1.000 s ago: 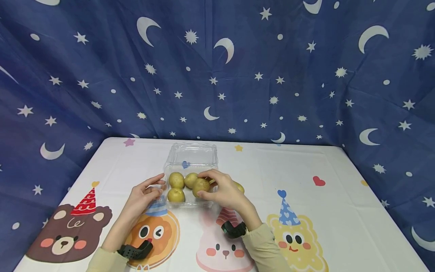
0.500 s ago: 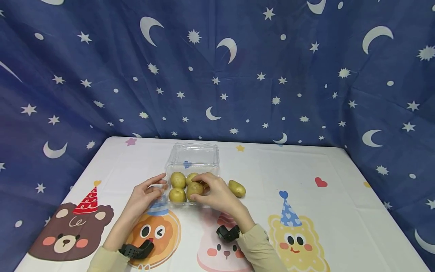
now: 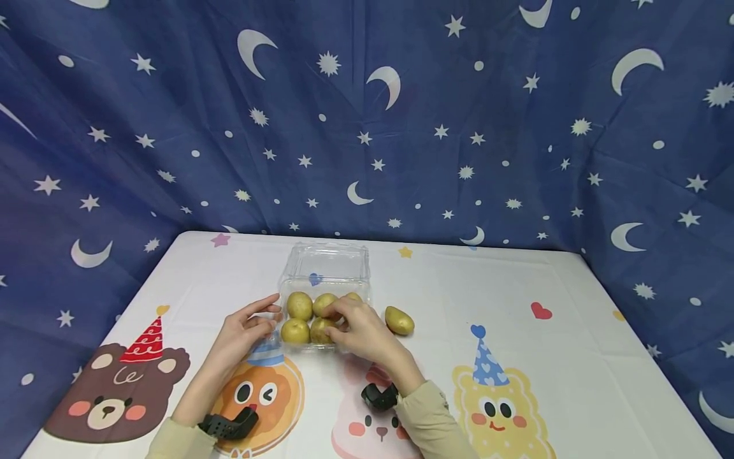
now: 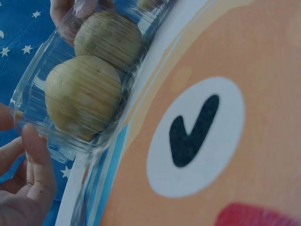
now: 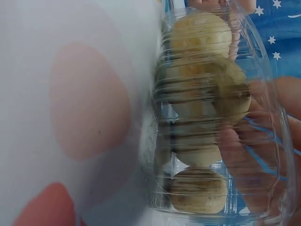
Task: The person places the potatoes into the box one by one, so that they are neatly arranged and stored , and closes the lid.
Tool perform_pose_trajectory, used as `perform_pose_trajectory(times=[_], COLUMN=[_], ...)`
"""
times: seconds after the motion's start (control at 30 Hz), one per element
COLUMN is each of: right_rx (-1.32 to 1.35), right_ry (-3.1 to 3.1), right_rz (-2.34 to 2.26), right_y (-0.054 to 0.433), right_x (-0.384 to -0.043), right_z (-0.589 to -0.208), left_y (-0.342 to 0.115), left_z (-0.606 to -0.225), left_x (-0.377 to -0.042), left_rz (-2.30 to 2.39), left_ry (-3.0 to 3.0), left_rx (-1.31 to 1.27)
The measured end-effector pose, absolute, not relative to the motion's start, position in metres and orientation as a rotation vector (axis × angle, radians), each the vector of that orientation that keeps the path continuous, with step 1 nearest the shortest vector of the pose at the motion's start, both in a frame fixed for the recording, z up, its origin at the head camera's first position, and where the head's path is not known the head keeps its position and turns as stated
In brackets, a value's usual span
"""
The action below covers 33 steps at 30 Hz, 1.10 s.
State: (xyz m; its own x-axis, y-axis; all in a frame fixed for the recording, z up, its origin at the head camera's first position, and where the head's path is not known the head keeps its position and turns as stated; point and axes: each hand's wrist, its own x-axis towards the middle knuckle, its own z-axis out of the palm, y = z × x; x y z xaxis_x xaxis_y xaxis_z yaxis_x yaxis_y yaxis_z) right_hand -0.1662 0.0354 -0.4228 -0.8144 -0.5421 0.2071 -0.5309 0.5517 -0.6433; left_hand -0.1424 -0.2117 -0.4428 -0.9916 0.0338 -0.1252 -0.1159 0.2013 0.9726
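A clear plastic clamshell box (image 3: 338,286) lies on the table with its lid (image 3: 327,260) folded back. Several potatoes (image 3: 299,306) sit inside it in two rows. My right hand (image 3: 364,328) reaches in over the right side and pinches a potato (image 3: 322,331) in the front row, between thumb and fingers. That potato sits beside the front-left potato (image 3: 295,331). At the box's left side, my left hand (image 3: 243,328) touches the edge with relaxed index finger and thumb; in the left wrist view its thumb (image 4: 36,150) is right at the corner.
One potato (image 3: 399,320) lies on the tablecloth to the right of the box, close to my right hand. The white tablecloth (image 3: 476,280) carries printed cartoon animals. A blue star-and-moon curtain (image 3: 424,178) hangs behind the table.
My right hand has moved left and lowered the potato into the front row beside the front-left one, which shifted slightly left. The left hand stays at the box's left edge.
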Motion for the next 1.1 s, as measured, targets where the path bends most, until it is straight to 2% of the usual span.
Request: perform_pose_trajectory(times=[0.77,1.1], right_rx=[-0.956,-0.982], right_ry=[2.868,2.807], right_rz=[-0.857,-0.913], right_y=[0.0347,0.0385], right_x=[-0.1608,-0.1604], right_z=[-0.4239,-0.4213], left_y=[-0.2123,-0.2128], left_z=[-0.4434,-0.4432], left_x=[-0.1424,-0.1423], left_rz=[1.887,1.896], left_ry=[2.353,2.347], left_rx=[-0.079,-0.082])
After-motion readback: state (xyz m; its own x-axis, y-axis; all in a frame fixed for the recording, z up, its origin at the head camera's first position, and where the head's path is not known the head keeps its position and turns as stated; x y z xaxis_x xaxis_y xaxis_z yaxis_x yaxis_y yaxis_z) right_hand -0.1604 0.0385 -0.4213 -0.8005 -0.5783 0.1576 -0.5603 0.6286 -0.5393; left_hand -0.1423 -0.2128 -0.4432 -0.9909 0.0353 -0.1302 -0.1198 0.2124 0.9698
